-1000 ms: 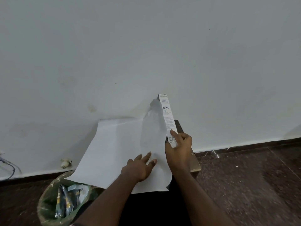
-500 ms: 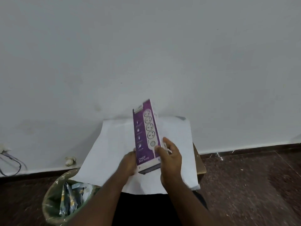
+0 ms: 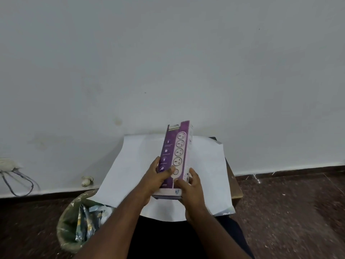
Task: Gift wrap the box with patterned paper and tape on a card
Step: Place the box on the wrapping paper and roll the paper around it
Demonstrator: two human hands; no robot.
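I see two hands, left (image 3: 155, 177) and right (image 3: 189, 187), grip one purple box (image 3: 175, 156) above one white sheet (image 3: 134, 165), its pattern hidden.

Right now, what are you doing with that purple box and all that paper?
A person is getting a present ready to wrap. Both hands hold the near end of a long purple box with a power strip pictured on it: the left hand grips its left side, the right hand its right side. The box is over a big sheet of paper, white side up, spread across a small table. Nothing is folded or taped yet. A bin stands on the floor to the left.
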